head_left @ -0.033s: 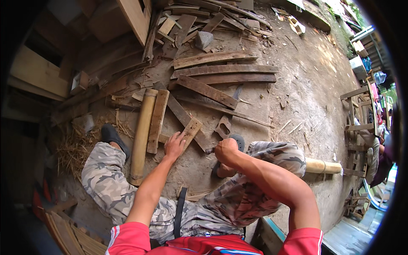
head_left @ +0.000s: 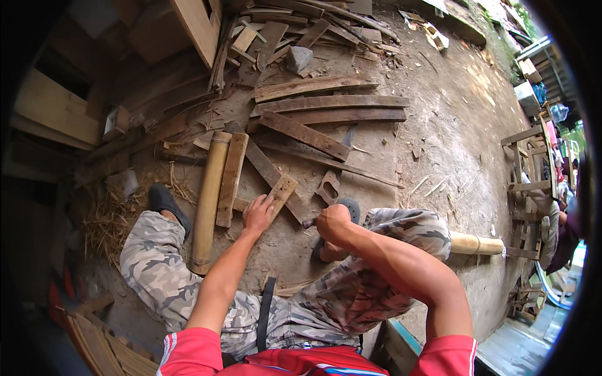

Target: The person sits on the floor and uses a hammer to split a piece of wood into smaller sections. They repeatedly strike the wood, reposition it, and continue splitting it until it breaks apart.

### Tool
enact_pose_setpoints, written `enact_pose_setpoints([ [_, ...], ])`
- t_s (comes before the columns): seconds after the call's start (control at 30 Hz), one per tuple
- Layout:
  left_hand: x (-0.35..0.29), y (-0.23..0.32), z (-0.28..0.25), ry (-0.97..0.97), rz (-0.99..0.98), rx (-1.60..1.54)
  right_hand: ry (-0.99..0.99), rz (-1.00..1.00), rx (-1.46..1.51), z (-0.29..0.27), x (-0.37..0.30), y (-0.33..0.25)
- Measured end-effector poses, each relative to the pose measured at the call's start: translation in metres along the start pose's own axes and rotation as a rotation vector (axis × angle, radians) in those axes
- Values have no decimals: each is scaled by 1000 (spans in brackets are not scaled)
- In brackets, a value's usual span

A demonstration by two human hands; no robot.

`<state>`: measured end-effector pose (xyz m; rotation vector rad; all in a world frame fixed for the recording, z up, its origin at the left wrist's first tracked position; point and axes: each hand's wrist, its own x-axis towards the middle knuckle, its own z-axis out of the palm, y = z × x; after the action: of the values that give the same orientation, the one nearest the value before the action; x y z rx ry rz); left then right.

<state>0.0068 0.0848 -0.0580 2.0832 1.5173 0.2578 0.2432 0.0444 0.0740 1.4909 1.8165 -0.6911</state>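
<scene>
Dirt ground; left hand half-spread on short board, right hand clenched around dark tool.

You are gripping a dark, cylindrical object, mostly hidden, its blunt end pointing left; a short, light-brown wooden board is lying aslant before you.

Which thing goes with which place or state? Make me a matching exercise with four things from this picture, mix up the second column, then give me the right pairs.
Things:
1. Left hand
2. Saw
3. Stone
4. Right hand

Places and states:
A. Grey, by the scrap wood
B. Closed around a dark object
C. Resting on a short board
D. Brown-handled, just beyond the right shoe

Pairs: 1-C, 2-D, 3-A, 4-B
</scene>
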Motion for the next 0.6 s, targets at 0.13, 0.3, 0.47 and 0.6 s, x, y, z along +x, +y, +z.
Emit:
enact_pose_setpoints([
  [0.13,17,4,0,-9,2,49,23,-53,-40,-3,-4,4],
  [0.3,6,5,-7,44,342,159,33,-128,-23,-6,-14,5],
  [0.47,-12,11,8,82,427,104,26,-147,-52,-10,-15,2],
  [0.6,-11,3,20,181,-227,-64,8,-113,-72,-3,-8,4],
])
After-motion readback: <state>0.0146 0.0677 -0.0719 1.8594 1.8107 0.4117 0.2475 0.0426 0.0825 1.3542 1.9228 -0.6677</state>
